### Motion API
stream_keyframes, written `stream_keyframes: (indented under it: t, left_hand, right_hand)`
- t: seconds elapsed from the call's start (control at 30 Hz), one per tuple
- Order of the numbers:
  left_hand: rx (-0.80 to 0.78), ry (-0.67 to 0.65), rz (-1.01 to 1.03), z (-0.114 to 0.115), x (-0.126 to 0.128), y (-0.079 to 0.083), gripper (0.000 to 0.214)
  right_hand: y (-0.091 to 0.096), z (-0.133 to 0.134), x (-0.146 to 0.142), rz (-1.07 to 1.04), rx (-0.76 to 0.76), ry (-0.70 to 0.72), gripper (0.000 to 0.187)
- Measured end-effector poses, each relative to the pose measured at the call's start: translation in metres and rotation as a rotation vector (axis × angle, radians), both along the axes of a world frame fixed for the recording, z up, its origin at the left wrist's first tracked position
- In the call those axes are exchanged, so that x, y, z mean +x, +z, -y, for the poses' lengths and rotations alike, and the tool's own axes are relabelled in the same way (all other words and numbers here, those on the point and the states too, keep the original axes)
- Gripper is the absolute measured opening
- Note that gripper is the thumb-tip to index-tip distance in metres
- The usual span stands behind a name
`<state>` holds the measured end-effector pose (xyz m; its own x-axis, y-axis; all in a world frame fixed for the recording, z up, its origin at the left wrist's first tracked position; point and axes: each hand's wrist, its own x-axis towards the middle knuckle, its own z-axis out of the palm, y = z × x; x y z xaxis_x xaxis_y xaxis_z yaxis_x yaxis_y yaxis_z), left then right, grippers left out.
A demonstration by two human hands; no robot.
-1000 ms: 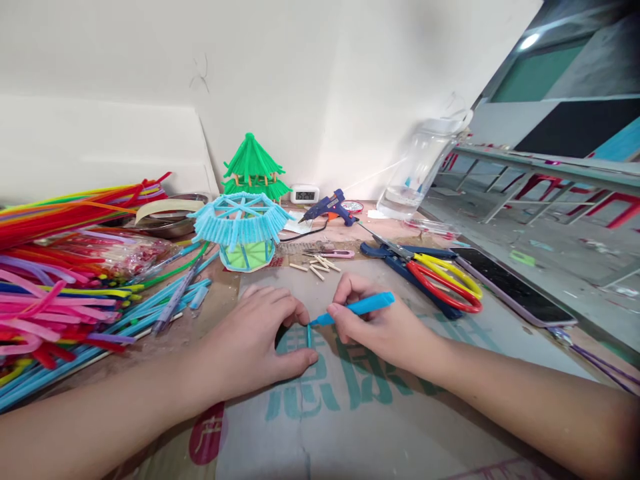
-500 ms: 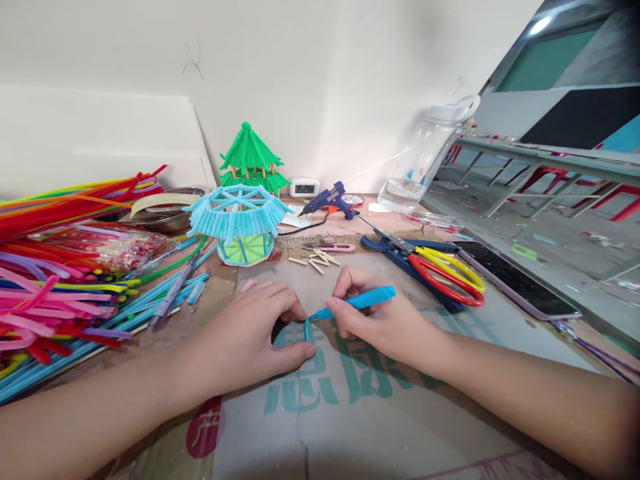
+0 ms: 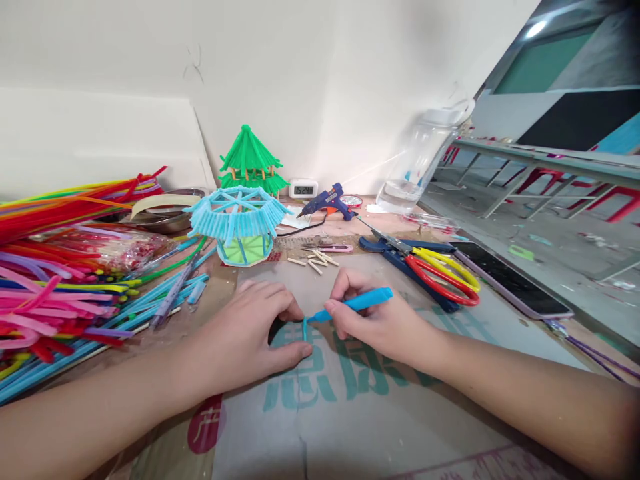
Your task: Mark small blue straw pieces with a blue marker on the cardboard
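Between the thumb and index finger of my left hand (image 3: 260, 327) is a short, thin stick (image 3: 305, 329), coloured blue-green, held just over the printed cardboard (image 3: 260, 440). My right hand (image 3: 367, 313) grips a blue marker pen (image 3: 367, 299), its tip touching or almost touching the stick's upper part. Beyond my hands lie several short pale sticks (image 3: 315, 267). Behind them stands a small model pavilion with a light-blue pipe-cleaner roof (image 3: 233, 213), and a green-roofed model (image 3: 249, 157) rises at its back.
Bundles of coloured pipe cleaners (image 3: 50, 293) fill the left side. A pink craft knife (image 3: 333, 249), a glue gun (image 3: 327, 200) and a digital clock (image 3: 303, 189) sit at the back. To the right are red-and-yellow-handled scissors (image 3: 445, 277), a phone (image 3: 510, 277) and a water bottle (image 3: 420, 160).
Hands, stick and marker appear slightly further left, along with the nearby scissors and phone, as the view shifts a little. The marker tip stays at the stick's upper part.
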<state>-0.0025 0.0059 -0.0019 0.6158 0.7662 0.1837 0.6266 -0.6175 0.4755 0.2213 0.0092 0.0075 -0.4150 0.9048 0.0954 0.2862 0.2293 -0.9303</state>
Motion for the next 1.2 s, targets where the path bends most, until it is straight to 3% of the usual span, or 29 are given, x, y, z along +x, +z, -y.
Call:
stream_keyframes:
  t: [0.13, 0.3, 0.47, 0.57, 0.7, 0.87, 1.03, 1.2]
  left_hand:
    - [-0.030, 0.012, -0.032, -0.001, -0.002, 0.002, 0.039]
    - [-0.060, -0.017, -0.096, -0.006, -0.007, 0.006, 0.060]
    - [-0.033, -0.037, -0.086, -0.002, -0.005, 0.008, 0.041]
    - [0.056, -0.031, -0.102, 0.002, -0.001, 0.012, 0.029]
    - [0.256, 0.074, -0.232, -0.006, -0.005, 0.023, 0.032]
    - [0.262, 0.192, -0.427, -0.017, -0.021, 0.036, 0.039]
    - [0.291, 0.210, -0.407, -0.009, -0.034, 0.053, 0.036]
    - [0.350, 0.076, -0.397, -0.009, -0.007, 0.055, 0.047]
  right_hand:
    - [0.003, 0.001, -0.001, -0.036, -0.032, -0.017, 0.020]
    - [0.008, 0.001, 0.000, -0.042, 0.090, -0.141, 0.018]
    - [0.007, 0.000, 0.001, -0.055, 0.118, -0.160, 0.019]
    - [0.005, 0.000, 0.003, -0.057, 0.149, -0.166, 0.019]
    - [0.004, -0.003, 0.005, -0.033, 0.238, -0.209, 0.024]
    - [0.005, -0.002, 0.004, -0.037, 0.164, -0.204, 0.024]
    - [0.007, -0.005, 0.005, -0.139, 0.101, -0.249, 0.027]
    - [0.006, -0.013, 0.007, -0.259, 0.066, -0.294, 0.026]
